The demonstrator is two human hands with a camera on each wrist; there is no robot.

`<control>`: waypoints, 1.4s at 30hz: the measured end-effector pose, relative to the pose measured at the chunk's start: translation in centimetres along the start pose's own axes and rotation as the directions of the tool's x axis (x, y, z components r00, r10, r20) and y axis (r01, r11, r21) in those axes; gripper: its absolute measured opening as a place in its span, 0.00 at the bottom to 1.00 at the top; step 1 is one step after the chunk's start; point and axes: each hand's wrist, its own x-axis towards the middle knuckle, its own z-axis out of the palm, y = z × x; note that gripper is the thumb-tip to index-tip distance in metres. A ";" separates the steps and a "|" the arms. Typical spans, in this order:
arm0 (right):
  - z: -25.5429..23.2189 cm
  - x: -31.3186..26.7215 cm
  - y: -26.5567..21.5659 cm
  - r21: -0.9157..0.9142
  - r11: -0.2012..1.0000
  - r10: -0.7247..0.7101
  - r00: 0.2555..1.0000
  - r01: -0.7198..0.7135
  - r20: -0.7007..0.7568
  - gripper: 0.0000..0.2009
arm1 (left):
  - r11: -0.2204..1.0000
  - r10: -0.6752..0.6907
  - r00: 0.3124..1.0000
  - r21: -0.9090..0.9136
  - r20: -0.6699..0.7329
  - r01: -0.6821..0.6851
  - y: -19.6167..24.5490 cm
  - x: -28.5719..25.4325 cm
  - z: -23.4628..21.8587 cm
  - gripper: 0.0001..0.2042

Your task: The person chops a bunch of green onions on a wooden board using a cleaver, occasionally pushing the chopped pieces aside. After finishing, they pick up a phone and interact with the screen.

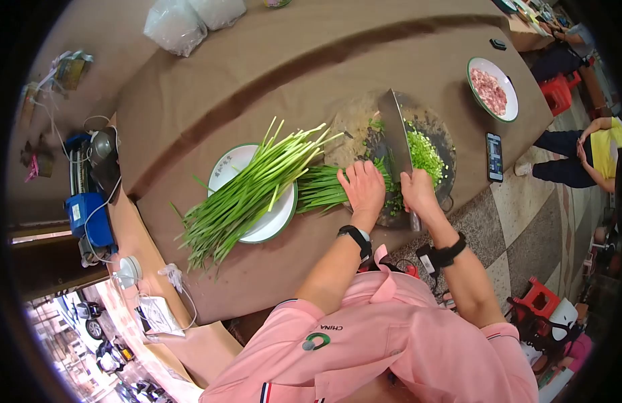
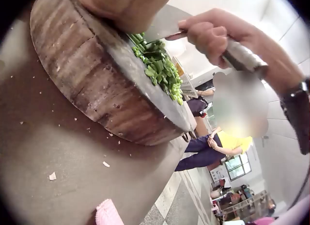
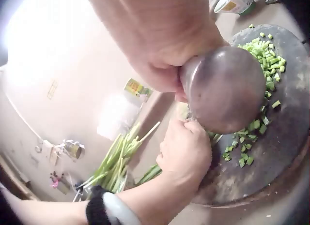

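On a round wooden chopping block [image 1: 351, 121], my right hand [image 1: 419, 193] grips the handle of a cleaver [image 1: 398, 127], its broad blade pointing away from me. My left hand [image 1: 366, 189] holds down a bunch of green garlic chives [image 1: 319, 188] just left of the blade, its fingers curled in the right wrist view. Chopped chives [image 1: 425, 158] lie in a pile right of the cleaver, with darker green pieces [image 3: 247, 147] scattered nearer the hands. In the left wrist view the metal cleaver handle [image 2: 242, 55] sticks out behind the right fist.
More long chives [image 1: 250, 181] lie across a white plate [image 1: 282, 216] at the left. A bowl [image 1: 512, 101] of minced meat and a phone [image 1: 494, 158] are on the right of the brown-covered table [image 1: 270, 80]. Plastic bags [image 1: 176, 30] sit at the far edge. A person in yellow [image 1: 603, 144] stands beyond.
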 end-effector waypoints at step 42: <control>0.7 1.4 -0.6 -0.156 0.984 -0.072 0.996 0.079 0.053 0.18 | 0.980 0.171 0.985 -0.103 0.023 -0.168 -0.3 -0.2 -0.3 0.07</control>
